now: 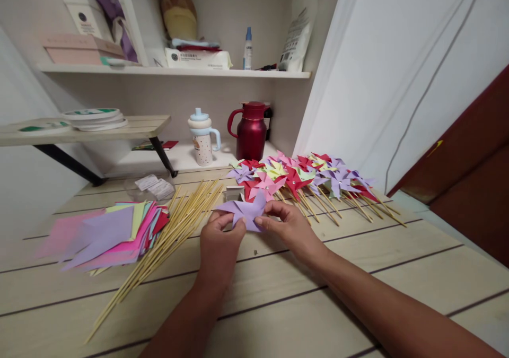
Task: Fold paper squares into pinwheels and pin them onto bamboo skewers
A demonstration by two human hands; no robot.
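Observation:
A purple paper pinwheel (247, 211) is held above the table between my two hands, its blades folded in toward the middle. My left hand (222, 237) pinches its left and lower side between thumb and fingers. On the other side, my right hand (288, 224) grips the right edge with thumb and forefinger. No stick shows on this pinwheel. Just behind it sits a small open box (234, 192), partly covered by the paper. Several finished pinwheels on sticks (294, 182) lie in a colourful heap behind my right hand.
Left of my hands lie a bundle of thin wooden sticks (175, 236) and a stack of coloured paper sheets (115, 233). A clear container with white packets (153, 185) stands behind them. Farther back are a cup (202, 140), a red jug (251, 134) and a small raised shelf (143, 126).

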